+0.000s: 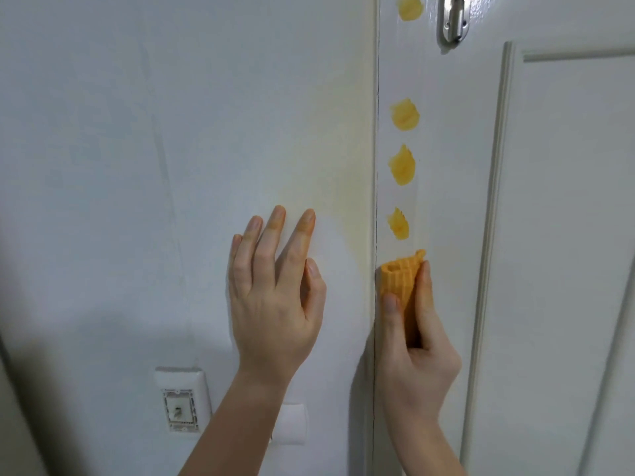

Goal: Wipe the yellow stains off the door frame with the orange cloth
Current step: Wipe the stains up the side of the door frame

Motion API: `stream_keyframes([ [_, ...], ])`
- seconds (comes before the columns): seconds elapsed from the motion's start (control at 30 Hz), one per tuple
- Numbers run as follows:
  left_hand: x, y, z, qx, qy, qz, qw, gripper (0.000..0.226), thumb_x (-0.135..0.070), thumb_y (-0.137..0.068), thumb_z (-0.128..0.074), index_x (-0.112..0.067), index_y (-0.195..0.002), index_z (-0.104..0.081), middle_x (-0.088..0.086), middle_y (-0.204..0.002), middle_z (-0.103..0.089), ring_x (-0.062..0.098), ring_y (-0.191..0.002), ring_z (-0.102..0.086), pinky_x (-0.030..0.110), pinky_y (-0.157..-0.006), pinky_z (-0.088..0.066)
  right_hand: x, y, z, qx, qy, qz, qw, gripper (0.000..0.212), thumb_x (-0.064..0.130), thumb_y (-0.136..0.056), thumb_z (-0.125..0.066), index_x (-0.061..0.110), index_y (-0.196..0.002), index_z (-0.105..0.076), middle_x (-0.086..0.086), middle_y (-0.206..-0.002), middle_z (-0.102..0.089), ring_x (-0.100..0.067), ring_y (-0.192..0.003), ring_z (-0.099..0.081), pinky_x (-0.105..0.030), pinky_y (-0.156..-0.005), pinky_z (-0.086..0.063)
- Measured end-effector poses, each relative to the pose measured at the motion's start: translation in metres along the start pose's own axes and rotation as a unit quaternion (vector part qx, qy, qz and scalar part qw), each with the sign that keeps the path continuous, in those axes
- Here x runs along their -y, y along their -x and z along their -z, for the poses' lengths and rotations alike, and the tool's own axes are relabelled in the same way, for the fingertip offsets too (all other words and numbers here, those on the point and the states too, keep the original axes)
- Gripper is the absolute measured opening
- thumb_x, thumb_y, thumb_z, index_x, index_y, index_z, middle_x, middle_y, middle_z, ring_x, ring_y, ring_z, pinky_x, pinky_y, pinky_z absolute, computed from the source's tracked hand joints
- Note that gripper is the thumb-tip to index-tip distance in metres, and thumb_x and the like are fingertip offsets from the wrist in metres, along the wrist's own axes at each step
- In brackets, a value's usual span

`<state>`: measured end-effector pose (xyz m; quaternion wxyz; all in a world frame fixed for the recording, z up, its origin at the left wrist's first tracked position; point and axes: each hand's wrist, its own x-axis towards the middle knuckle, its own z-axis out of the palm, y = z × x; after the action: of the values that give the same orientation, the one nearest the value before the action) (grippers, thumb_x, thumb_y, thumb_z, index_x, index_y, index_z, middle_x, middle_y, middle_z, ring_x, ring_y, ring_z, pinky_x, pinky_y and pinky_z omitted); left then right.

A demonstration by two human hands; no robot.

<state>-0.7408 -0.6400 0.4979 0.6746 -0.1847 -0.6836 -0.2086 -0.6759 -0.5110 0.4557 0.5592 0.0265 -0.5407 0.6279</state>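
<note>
Orange ribbed cloth (400, 286), rolled into a short tube, sits in my right hand (415, 341) at five o'clock in the view; my thumb lies on its left side and my fingers curl round its right, so the hand is closed about it; the cloth's open top end pokes out above my fingertips and lies against the white door frame (426, 187), just right of the dark seam where the frame meets the wall.

My left hand (271, 297), at seven o'clock from the cloth's top, lies flat on the white wall (137, 166) with its fingers straight and slightly spread, holding nothing; the fingertips look tinged yellow.

Lower on the wall, at seven o'clock in the view, is a white switch plate (180, 400); a second plain white plate (292, 424) shows partly behind my left forearm.

At twelve o'clock from the cloth, four yellow stains climb the frame in a line; the lowest stain (398, 224) is just above the cloth and apart from it; the next stain (402, 165) and the third stain (405, 114) follow, and the top stain (410, 7) is at the upper edge.

A faint yellowish smear (326, 166) tints the wall left of the seam; a raised moulding (494, 201) runs up the door at three o'clock; farthest, at one o'clock, is a metal handle plate (453, 18), cut off by the top edge.
</note>
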Motion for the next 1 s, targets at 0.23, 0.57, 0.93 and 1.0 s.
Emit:
stream_keyframes([
  [0.23, 0.000, 0.000, 0.000, 0.002, 0.013, 0.007, 1.000, 0.054, -0.022, -0.111, -0.052, -0.015, -0.164, -0.044, 0.012, -0.167, -0.048, 0.035, -0.156, -0.044, 0.059, -0.128, -0.037, 0.000, 0.003, 0.010, 0.016, -0.010, -0.055, 0.998, 0.049, 0.022, -0.097, -0.064, 0.030, -0.145, -0.057, 0.033, -0.136, -0.061, 0.008, -0.130, -0.056, -0.004, -0.101, -0.041],
  [0.57, -0.016, -0.083, 0.000, -0.013, 0.029, 0.016, 0.999, 0.059, -0.029, -0.111, -0.050, -0.014, -0.167, -0.041, 0.012, -0.175, -0.036, 0.033, -0.166, -0.026, 0.057, -0.134, -0.024, 0.027, -0.030, -0.004, -0.007, -0.113, -0.051, 0.992, 0.040, 0.021, -0.093, -0.070, 0.014, -0.132, -0.070, 0.012, -0.125, -0.074, -0.001, -0.122, -0.066, -0.012, -0.098, -0.050],
  [0.93, -0.019, -0.101, -0.005, 0.014, -0.029, 0.034, 0.999, 0.062, -0.039, -0.114, -0.039, -0.021, -0.172, -0.031, 0.007, -0.180, -0.026, 0.028, -0.169, -0.017, 0.051, -0.137, -0.017, 0.029, -0.025, -0.009, 0.000, -0.135, -0.061, 0.989, 0.052, 0.005, -0.083, -0.080, 0.021, -0.131, -0.066, 0.003, -0.130, -0.073, -0.011, -0.123, -0.067, -0.025, -0.101, -0.054],
  [1.0, -0.019, -0.101, -0.004, 0.015, -0.031, 0.033, 0.999, 0.062, -0.039, -0.114, -0.039, -0.021, -0.172, -0.030, 0.006, -0.181, -0.025, 0.028, -0.169, -0.017, 0.051, -0.137, -0.016, 0.035, -0.028, -0.011, -0.023, -0.157, -0.075, 0.984, 0.045, 0.014, -0.082, -0.080, 0.020, -0.125, -0.071, 0.004, -0.123, -0.076, -0.010, -0.117, -0.071, -0.020, -0.095, -0.055],
])
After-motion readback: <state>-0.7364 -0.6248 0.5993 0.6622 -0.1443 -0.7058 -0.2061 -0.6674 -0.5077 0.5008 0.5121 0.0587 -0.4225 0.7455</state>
